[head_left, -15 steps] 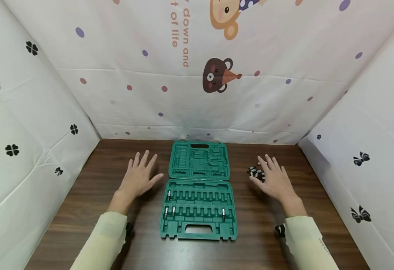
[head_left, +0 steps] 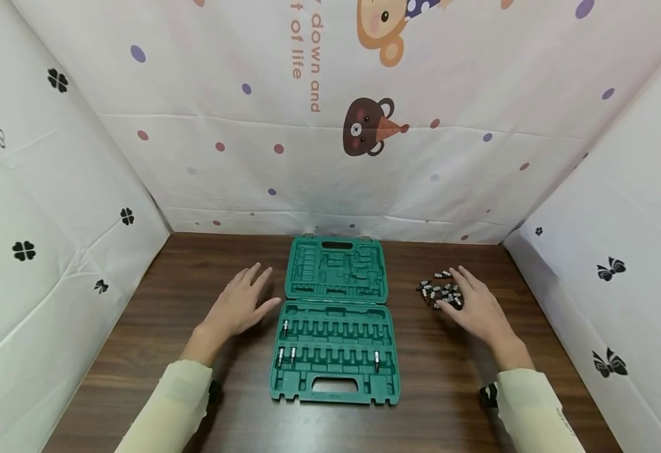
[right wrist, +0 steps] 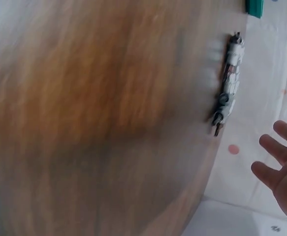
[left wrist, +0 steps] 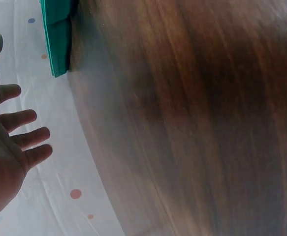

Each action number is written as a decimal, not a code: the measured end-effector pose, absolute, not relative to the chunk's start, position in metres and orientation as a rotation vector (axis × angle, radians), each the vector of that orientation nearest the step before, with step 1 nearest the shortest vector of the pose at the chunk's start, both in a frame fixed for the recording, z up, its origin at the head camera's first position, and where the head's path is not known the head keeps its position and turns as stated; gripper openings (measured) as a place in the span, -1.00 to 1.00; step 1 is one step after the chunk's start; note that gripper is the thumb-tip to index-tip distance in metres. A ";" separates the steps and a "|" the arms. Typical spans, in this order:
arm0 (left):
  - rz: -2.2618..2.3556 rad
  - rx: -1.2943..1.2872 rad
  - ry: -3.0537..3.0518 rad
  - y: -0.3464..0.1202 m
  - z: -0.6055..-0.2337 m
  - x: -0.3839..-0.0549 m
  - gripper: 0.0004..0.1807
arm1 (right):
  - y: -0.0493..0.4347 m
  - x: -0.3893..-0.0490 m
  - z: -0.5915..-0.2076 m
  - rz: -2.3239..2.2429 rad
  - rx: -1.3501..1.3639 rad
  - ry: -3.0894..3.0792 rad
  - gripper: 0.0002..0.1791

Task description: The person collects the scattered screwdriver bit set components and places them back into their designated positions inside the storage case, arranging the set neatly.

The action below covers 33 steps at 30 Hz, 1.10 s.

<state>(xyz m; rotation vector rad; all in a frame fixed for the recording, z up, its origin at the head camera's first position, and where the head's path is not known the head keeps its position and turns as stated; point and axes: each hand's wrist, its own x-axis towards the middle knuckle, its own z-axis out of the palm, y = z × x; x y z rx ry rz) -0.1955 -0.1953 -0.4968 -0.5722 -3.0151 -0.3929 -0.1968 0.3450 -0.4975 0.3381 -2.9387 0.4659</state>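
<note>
A green plastic tool case [head_left: 336,377] lies unfolded on the wooden table, its lid half toward the back wall. Several small metal bit sockets stand in its front half: one in the upper row [head_left: 285,328], two at the left of the lower row [head_left: 293,356], and one at its right end [head_left: 377,361]. A pile of bit sockets [head_left: 442,293] lies to the right of the case. My right hand [head_left: 480,311] hovers over the right side of this pile, fingers spread and holding nothing. Left of the case, my left hand [head_left: 236,308] is held over the table with relaxed, empty fingers.
The dark wooden table [head_left: 155,352] runs back to a patterned white cloth wall [head_left: 222,182]. More white cloth hangs along the left [head_left: 53,189] and right [head_left: 579,214] sides. In the left wrist view, the green case's edge [left wrist: 59,44] shows at the top.
My right hand has shifted right, uncovering more of the bit socket pile. My left hand has moved slightly right toward the case, its fingers less spread.
</note>
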 end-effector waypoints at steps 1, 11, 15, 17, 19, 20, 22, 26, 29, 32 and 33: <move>-0.436 -0.570 -3.023 -0.195 -0.497 -0.195 -0.12 | 0.347 -0.196 -0.498 0.505 0.330 -2.941 -0.05; -0.749 -0.529 -3.061 -0.188 -0.495 -0.193 -0.10 | 0.366 -0.195 -0.504 0.643 0.278 -2.997 0.01; -0.839 -0.520 -3.052 -0.186 -0.496 -0.190 -0.10 | 0.372 -0.195 -0.505 0.639 0.259 -3.001 -0.04; -0.881 -0.530 -3.033 -0.185 -0.496 -0.189 -0.11 | 0.374 -0.194 -0.505 0.641 0.253 -3.000 -0.08; -0.930 -0.533 -3.015 -0.183 -0.497 -0.187 -0.13 | 0.377 -0.193 -0.506 0.652 0.252 -3.005 -0.13; -0.956 -0.533 -3.008 -0.183 -0.497 -0.186 -0.14 | 0.378 -0.192 -0.507 0.659 0.252 -3.006 -0.15; -1.031 -0.526 -2.993 -0.181 -0.498 -0.185 -0.17 | 0.380 -0.191 -0.509 0.680 0.248 -3.014 -0.20; -1.167 -0.479 -2.969 -0.177 -0.499 -0.185 -0.22 | 0.384 -0.190 -0.510 0.742 0.237 -3.022 -0.29; -1.250 -0.437 -2.951 -0.174 -0.498 -0.187 -0.24 | 0.385 -0.192 -0.511 0.805 0.212 -3.012 -0.35; -1.327 -0.378 -2.943 -0.172 -0.497 -0.188 -0.28 | 0.386 -0.193 -0.511 0.876 0.180 -3.004 -0.39; -1.358 -0.360 -2.944 -0.172 -0.497 -0.189 -0.29 | 0.386 -0.193 -0.511 0.895 0.169 -3.007 -0.39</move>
